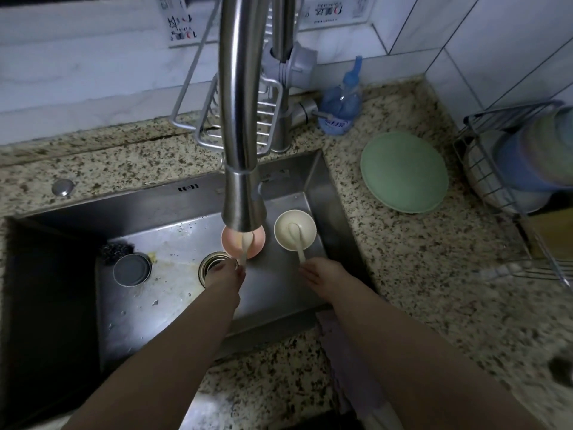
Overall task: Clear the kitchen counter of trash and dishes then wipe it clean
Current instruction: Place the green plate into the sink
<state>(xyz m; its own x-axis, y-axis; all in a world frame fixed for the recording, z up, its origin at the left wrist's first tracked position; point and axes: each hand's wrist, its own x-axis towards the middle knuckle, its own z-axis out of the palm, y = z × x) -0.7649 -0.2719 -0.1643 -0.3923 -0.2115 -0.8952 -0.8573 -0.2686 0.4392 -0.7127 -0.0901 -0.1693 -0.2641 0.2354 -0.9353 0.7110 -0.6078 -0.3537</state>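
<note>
Both my arms reach down into the steel sink (173,305). A pink bowl (257,243) sits on the sink floor, partly hidden by the faucet head (242,193). My left hand (224,276) pinches the handle of a pale spoon (245,248) that rests in the pink bowl. To its right stands a cream bowl (283,231) with a cream spoon (298,243) in it. My right hand (321,276) is at the tip of that spoon's handle, fingers relaxed. A green plate (404,172) lies on the granite counter (434,274) to the right of the sink.
A round lid (131,270), a dark scrubber (116,251) and the drain (214,263) are in the sink. Behind the sink stand a wire caddy (266,119) and a blue soap bottle (341,103). A wire dish rack (511,187) with stacked dishes is at far right. A cloth (347,361) hangs at the counter's front edge.
</note>
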